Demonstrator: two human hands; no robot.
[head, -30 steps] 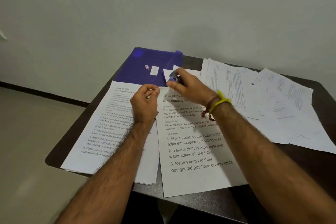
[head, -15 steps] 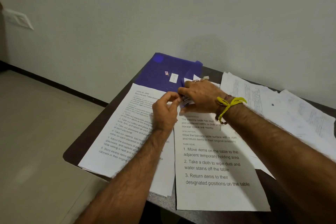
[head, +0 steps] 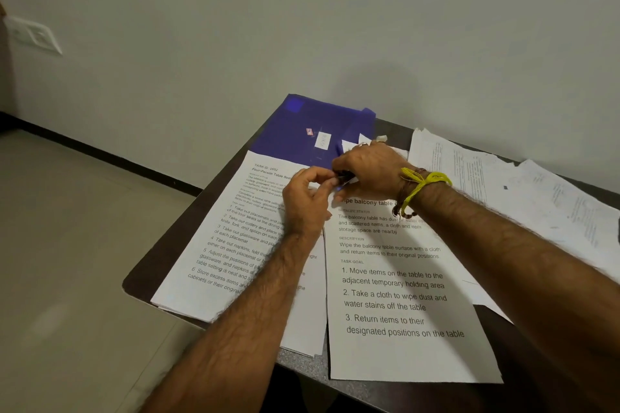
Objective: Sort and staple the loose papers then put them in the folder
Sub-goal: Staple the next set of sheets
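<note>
A plain pale wall (head: 302, 27) fills the upper half of the view, with a white switch plate (head: 33, 35) at the far left and a dark skirting strip (head: 100, 157) running along a light tiled floor (head: 60, 261). A dark tabletop (head: 151, 275) with a rounded near corner stands against the wall.

A blue folder (head: 302, 131) lies flat at the tabletop's far edge, touching the wall, with small white labels on its cover. Just in front of it sits a stack of printed sheets (head: 214, 245) headed "Four-Person Table", its top edge overlapping the folder. Beside that stack, to the right, lies the sheet about wiping a balcony table (head: 396, 339), hanging a little over the near edge. Further right a loose, untidy spread of papers (head: 503, 184) covers the far corner.

Both hands meet over the top of the middle sheet. The left hand (head: 307, 203) has its fingers curled, the fingertips pinching a small dark object — a stapler (head: 344, 176), mostly hidden. The right hand (head: 367, 169) closes over the same object from above, a yellow thread band (head: 422, 183) and a brown beaded one on its wrist. Whether paper sits in the stapler's mouth cannot be told.
</note>
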